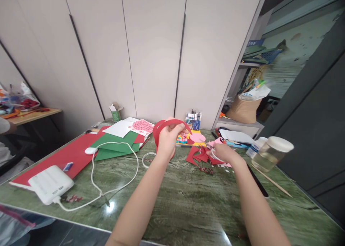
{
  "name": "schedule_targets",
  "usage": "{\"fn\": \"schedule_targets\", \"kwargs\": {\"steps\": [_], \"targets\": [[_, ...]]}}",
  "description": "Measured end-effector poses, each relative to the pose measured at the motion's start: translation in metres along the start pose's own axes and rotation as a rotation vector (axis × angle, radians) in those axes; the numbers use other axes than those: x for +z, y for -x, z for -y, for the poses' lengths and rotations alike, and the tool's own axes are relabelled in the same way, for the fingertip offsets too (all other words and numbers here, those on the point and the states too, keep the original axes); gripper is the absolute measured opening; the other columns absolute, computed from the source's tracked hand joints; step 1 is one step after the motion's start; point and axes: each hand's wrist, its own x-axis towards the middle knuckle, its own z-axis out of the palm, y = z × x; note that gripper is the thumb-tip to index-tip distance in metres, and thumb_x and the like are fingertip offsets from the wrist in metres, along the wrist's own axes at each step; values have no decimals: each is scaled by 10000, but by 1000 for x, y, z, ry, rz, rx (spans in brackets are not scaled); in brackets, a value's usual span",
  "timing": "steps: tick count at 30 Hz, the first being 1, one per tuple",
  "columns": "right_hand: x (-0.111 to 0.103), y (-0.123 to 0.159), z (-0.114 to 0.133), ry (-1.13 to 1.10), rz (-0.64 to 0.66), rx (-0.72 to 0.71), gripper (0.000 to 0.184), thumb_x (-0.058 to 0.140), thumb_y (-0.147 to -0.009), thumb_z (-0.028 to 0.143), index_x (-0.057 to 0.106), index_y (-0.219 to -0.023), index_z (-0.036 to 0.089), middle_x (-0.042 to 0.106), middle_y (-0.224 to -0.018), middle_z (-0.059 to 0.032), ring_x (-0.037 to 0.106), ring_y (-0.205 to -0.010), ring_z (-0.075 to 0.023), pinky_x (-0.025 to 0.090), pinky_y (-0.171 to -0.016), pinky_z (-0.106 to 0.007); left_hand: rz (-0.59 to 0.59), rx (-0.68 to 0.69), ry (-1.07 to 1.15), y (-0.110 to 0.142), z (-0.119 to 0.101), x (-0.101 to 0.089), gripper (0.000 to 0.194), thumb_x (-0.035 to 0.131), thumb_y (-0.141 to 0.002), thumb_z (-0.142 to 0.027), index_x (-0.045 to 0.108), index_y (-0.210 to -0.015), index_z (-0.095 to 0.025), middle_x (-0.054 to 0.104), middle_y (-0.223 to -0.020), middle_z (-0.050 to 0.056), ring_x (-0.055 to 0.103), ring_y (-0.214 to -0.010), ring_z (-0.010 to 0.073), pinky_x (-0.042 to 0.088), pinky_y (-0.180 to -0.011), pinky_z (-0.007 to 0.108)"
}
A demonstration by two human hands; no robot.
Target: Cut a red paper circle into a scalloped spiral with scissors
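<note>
My left hand (167, 140) was raised over the middle of the table (185, 206), toward the far edge, with thumb and fingers pinched together on some curved red paper (159, 130), one strip of it arching over my fingers. My right hand (223, 151) was lower and nearer the right edge, its fingers closed round the white handles of the scissors (213, 152); I couldn't tell how far apart the blades were. Red paper scraps (192, 156) lay between my hands, just beside the scissors, with a pink paper circle (198, 137) beyond them. By the right edge stood a jar (269, 155) with a white lid, and a wooden stick (277, 186) lay on the near side of it. Toward the near left corner sat a white power bank (51, 184), partly on a big red sheet (63, 155), its cable (93, 174) looping over the tabletop. Green sheets (115, 147) overlapped that red one, and a small open box (115, 113) stood at the far edge.
</note>
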Motion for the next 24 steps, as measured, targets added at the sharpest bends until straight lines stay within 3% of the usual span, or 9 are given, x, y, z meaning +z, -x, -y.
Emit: {"fn": "schedule_targets", "kwargs": {"steps": [4,5,7,10,12,24], "targets": [[-16,23,30,-366,-105,-154,286,610,-967,279,596,-1229,165,643,-1214,-90,672,-981,-240,579,-814,-434,-72,63,90,3,0,5,180,710,-701,-198,532,-681,-178,630,-592,-39,640,-580,104,479,-617,214],[-19,33,40,-455,-114,-221,263,476,-1026,341,571,-1176,147,688,-1037,-72,689,-817,-203,582,-730,-383,-99,83,116,4,0,6,189,711,-705,-202,524,-688,-181,629,-597,-45,646,-590,101,487,-636,215],[-22,56,63,-618,-112,-358,402,243,-1055,471,519,-1038,179,652,-794,-6,627,-595,-146,541,-603,-300,-152,118,168,7,0,9,195,708,-720,-213,516,-709,-185,635,-615,-48,663,-620,101,501,-673,222],[-20,86,91,-797,-67,-514,452,284,-985,629,448,-869,225,585,-697,30,542,-477,-117,453,-480,-247,-212,164,227,12,-1,14,175,692,-752,-223,521,-735,-188,653,-646,-46,678,-668,101,518,-742,239],[-17,97,102,-870,-52,-549,448,316,-973,640,415,-821,231,545,-661,42,491,-444,-105,406,-455,-237,-237,187,253,16,-2,17,169,688,-760,-219,523,-738,-191,655,-650,-53,675,-671,97,522,-774,249],[-12,100,108,-1046,-30,-580,423,388,-960,626,394,-790,239,485,-619,57,402,-449,-108,309,-424,-224,-290,125,300,24,-4,25,139,701,-729,-229,576,-703,-174,656,-632,-31,676,-668,117,535,-776,281]]}}
